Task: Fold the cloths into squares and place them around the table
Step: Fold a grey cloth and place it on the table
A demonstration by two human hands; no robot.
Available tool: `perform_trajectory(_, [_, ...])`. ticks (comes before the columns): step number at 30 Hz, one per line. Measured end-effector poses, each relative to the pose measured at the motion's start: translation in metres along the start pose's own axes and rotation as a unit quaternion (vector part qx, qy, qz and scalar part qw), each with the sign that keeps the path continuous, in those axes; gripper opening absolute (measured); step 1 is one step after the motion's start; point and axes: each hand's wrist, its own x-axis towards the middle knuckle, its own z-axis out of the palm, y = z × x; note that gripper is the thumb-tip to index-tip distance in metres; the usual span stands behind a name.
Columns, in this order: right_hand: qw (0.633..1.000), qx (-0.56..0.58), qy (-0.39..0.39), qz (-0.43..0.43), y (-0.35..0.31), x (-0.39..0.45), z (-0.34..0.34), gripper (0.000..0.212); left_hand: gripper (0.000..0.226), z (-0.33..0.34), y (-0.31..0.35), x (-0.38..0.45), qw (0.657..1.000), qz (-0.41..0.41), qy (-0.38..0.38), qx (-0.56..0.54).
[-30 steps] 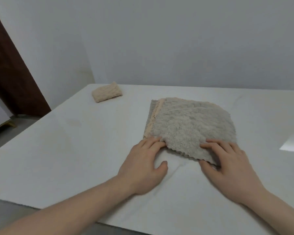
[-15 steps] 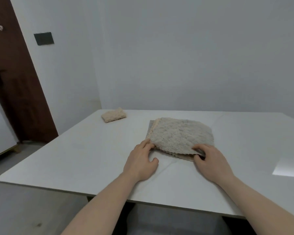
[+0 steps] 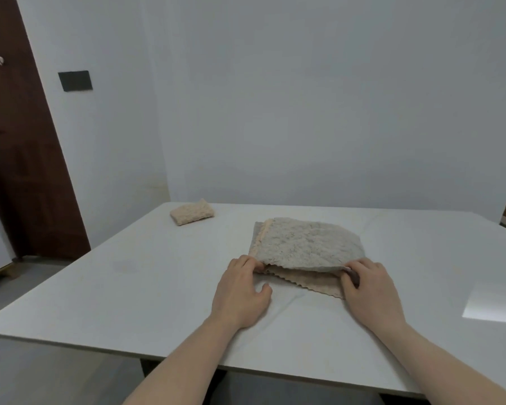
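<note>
Both grips pinch grey cloth (image 3: 304,244) near corners: left hand (image 3: 241,290), right hand (image 3: 368,287). Cloth body lies straight ahead; fold runs away, hands equally close.

Head view (close), down over table (image 3: 105,293)

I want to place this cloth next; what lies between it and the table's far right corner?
Nothing visible. The grey cloth, held by both hands, has bare table beyond it; the folded beige cloth sits far left.
</note>
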Motion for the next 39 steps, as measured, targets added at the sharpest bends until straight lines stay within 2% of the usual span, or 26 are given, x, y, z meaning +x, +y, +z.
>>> perform_trajectory(3, [1.000, 0.015, 0.007, 0.000, -0.002, -0.001, -0.003, 0.008, 0.013, -0.002, 0.001, -0.004, 0.998, 0.020, 0.057, 0.002])
perform_trajectory(7, [0.998, 0.049, 0.013, -0.020, -0.005, -0.001, -0.007, 0.013, 0.021, -0.005, 0.004, -0.007, 0.996, -0.008, 0.081, -0.027])
perform_trajectory(11, [0.996, 0.080, 0.040, -0.008, -0.003, -0.001, -0.009, 0.019, 0.035, -0.003, 0.003, -0.007, 0.994, 0.024, 0.103, -0.007])
perform_trajectory(15, [0.996, 0.076, 0.046, 0.000, -0.004, -0.001, -0.008, 0.025, 0.025, -0.003, 0.001, -0.005, 0.992, 0.034, 0.119, -0.004])
perform_trajectory(19, [0.994, 0.099, 0.045, 0.022, -0.002, 0.001, -0.008, 0.021, 0.016, -0.001, 0.000, -0.004, 0.993, 0.024, 0.111, -0.018])
perform_trajectory(24, [0.969, 0.203, 0.027, 0.140, 0.004, 0.004, -0.014, 0.018, 0.008, 0.000, -0.003, -0.006, 0.994, 0.021, 0.107, -0.018])
perform_trajectory(28, [0.965, 0.219, -0.001, 0.142, 0.003, -0.002, -0.017, 0.019, 0.012, -0.004, -0.001, -0.010, 0.995, 0.015, 0.101, -0.014])
perform_trajectory(33, [0.946, 0.274, 0.018, 0.170, -0.001, -0.022, -0.033, 0.018, 0.014, -0.010, 0.004, -0.024, 0.997, 0.028, 0.077, -0.014])
perform_trajectory(39, [0.942, 0.273, 0.018, 0.196, -0.012, -0.044, -0.052, 0.008, 0.018, -0.033, 0.012, -0.052, 0.994, -0.005, 0.101, -0.044])
